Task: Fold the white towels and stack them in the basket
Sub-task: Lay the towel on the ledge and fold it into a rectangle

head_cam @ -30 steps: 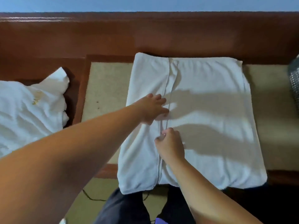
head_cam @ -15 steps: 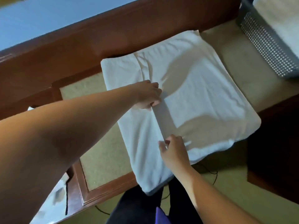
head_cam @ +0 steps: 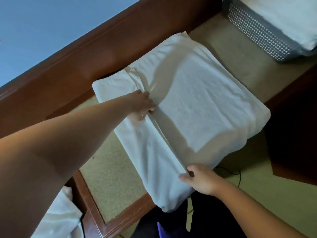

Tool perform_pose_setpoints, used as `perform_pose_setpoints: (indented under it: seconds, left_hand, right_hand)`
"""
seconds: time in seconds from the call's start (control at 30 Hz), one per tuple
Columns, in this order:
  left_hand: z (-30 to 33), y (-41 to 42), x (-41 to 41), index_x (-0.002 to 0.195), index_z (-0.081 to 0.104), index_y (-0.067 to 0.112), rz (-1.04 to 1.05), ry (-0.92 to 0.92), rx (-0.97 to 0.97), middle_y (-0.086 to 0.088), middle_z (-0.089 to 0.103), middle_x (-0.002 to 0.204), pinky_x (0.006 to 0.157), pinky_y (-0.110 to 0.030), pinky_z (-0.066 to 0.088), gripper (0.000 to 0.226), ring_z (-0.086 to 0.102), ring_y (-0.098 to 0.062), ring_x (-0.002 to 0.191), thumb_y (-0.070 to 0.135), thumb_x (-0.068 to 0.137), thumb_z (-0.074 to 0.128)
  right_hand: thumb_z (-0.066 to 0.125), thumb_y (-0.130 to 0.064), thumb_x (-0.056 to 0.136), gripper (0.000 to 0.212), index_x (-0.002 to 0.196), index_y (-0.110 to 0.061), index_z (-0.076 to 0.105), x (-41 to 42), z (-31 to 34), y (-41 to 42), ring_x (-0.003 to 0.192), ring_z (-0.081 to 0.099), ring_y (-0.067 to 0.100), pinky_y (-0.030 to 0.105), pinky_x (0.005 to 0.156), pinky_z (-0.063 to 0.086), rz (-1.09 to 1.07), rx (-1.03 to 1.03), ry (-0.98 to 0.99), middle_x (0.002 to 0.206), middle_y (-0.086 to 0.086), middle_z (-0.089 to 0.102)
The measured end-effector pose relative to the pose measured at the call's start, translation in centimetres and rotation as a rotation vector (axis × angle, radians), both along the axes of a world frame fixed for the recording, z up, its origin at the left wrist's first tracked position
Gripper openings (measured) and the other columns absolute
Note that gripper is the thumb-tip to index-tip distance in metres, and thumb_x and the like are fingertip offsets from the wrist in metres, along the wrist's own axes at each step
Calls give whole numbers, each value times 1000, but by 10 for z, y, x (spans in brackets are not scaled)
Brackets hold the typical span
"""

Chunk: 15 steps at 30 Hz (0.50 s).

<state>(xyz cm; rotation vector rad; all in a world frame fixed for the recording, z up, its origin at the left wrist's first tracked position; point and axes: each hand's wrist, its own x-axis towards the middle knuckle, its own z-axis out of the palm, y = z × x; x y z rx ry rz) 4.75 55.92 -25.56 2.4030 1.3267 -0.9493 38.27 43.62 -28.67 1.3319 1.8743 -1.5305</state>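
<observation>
Your left hand [head_cam: 143,107] and right hand [head_cam: 199,180] are both pinching the folded white terry towel's [head_cam: 197,107] hemmed edge, keeping the fold aligned.

The basket [head_cam: 260,31] and unfolded towels [head_cam: 56,220] are cut off by the frame's edges.

A: What is seen on the bench [head_cam: 118,182]?
B: A white towel [head_cam: 197,107] is spread there. Its hem is pinched by the left hand [head_cam: 140,107] further up and by the right hand [head_cam: 199,179] at the near edge.
A: And the basket [head_cam: 260,35]?
B: It is placed top right — folded towels [head_cam: 289,16] are held inside.
</observation>
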Motion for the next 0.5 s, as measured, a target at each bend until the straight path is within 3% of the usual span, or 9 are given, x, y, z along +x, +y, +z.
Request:
perform_pose_setpoints:
  seconds: [0.1, 0.23, 0.3, 0.4, 0.5]
  left_hand:
    - [8, 13, -14, 131, 58, 33, -44, 110, 53, 6, 59, 125, 100, -38, 36, 31, 43, -24, 124, 40, 101, 53]
    - [18, 33, -29, 132, 54, 37, 14, 108, 137, 1, 63, 122, 96, -41, 40, 28, 47, -28, 119, 37, 105, 45]
    - [20, 41, -28, 136, 52, 38, 5, 114, 210, 4, 62, 125, 98, -42, 41, 31, 47, -28, 120, 37, 106, 42]
    - [22, 46, -27, 136, 52, 36, 9, 159, 281, 8, 60, 127, 94, -40, 38, 30, 45, -25, 122, 38, 107, 41]
    - [19, 50, -30, 121, 58, 36, 65, 245, 229, 7, 57, 123, 95, -41, 41, 23, 43, -25, 121, 44, 102, 48]
  right_hand:
    - [57, -49, 103, 45, 70, -22, 41, 21, 3, 7, 58, 41, 5, 28, 60, 33, -55, 1, 83, 64, -7, 42]
    - [53, -50, 105, 47, 79, -12, 40, 45, 6, 12, 61, 40, 6, 33, 62, 33, -271, 76, 235, 66, -8, 38]
    - [56, -56, 101, 47, 88, -10, 51, 56, 4, 12, 68, 53, 13, 37, 66, 43, -269, 61, 216, 73, -4, 53]
    - [52, -64, 96, 46, 107, -21, 66, 69, -7, 10, 92, 68, 14, 40, 88, 56, -185, 26, 84, 99, -3, 72]
    - [51, -52, 105, 30, 102, -26, 66, 80, -9, 10, 87, 67, 9, 34, 81, 53, -278, 86, 48, 94, -6, 71]
